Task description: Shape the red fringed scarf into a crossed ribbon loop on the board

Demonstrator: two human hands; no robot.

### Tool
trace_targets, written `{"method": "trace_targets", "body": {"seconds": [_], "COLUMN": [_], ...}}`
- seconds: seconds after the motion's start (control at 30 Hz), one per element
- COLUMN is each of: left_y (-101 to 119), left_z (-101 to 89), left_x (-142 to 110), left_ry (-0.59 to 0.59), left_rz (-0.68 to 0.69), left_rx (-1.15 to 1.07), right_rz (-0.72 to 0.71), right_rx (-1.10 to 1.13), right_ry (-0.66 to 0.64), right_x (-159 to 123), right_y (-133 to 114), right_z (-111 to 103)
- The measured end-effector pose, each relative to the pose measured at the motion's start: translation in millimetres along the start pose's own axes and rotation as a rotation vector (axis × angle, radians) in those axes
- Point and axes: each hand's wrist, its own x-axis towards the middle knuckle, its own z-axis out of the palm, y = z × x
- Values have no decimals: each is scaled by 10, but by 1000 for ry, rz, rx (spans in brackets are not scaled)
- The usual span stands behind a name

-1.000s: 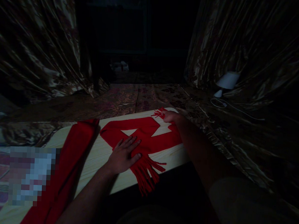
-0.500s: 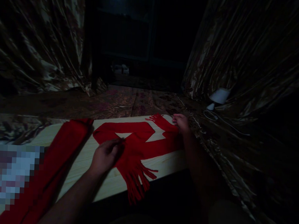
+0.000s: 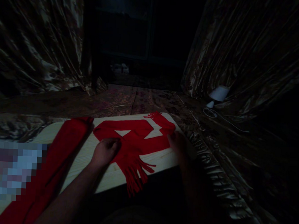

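A red fringed scarf (image 3: 135,137) lies folded in overlapping bands on a pale wooden table (image 3: 111,183), one fringe hanging over the near edge. My left hand (image 3: 105,152) is curled closed on the scarf's left fold. My right hand (image 3: 178,143) rests at the scarf's right edge near the table corner, its fingers dim and hard to read. A second red cloth (image 3: 55,160) stretches along the table to the left.
Shiny patterned curtains (image 3: 241,56) hang on both sides, with more patterned fabric beyond the table. A small white lamp (image 3: 216,95) with a white cord sits at the right. A blurred patch covers the table's left end. The room is very dark.
My left hand lifted from lying flat on the scarf and closed on its left fold. My right hand came back from the far fringe corner to the scarf's right edge.
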Motion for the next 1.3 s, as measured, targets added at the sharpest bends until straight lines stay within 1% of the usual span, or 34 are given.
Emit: {"method": "trace_targets", "body": {"seconds": [0.1,0.2,0.27,0.37,0.43,0.47,0.57,0.77,0.97,1.13,1.23,1.3], "left_y": [12,41,60,78,75,69,47,47,15,53,80,87], "left_z": [-21,-32,-39,-56,-71,-76,-85,-74,-49,-40,-19,1], "left_x": [-4,-7,-9,-17,-24,-28,-32,-28,-28,-36,-61,-78], "left_ry": [-16,-13,2,34,97,136,223,222,199,184,161,86], "left_rz": [14,15,-1,-74,-140,-162,-177,-179,-148,-117,-8,102], "left_rx": [17,27,11,-57,-99,-118,-180,-166,-185,-195,-257,-260], "right_rz": [-53,-73,-36,121,227,257,267,278,279,261,231,227], "right_rx": [-62,-30,60,233,324,355,395,370,337,329,330,335], "right_ry": [-11,-5,23,103,153,167,161,111,107,102,115,120], "right_x": [-2,11,39,112,161,179,205,206,218,212,201,193], "right_y": [-42,-13,37,159,255,299,375,335,342,347,338,331], "right_z": [-1,4,19,49,72,84,110,118,136,141,133,120]}}
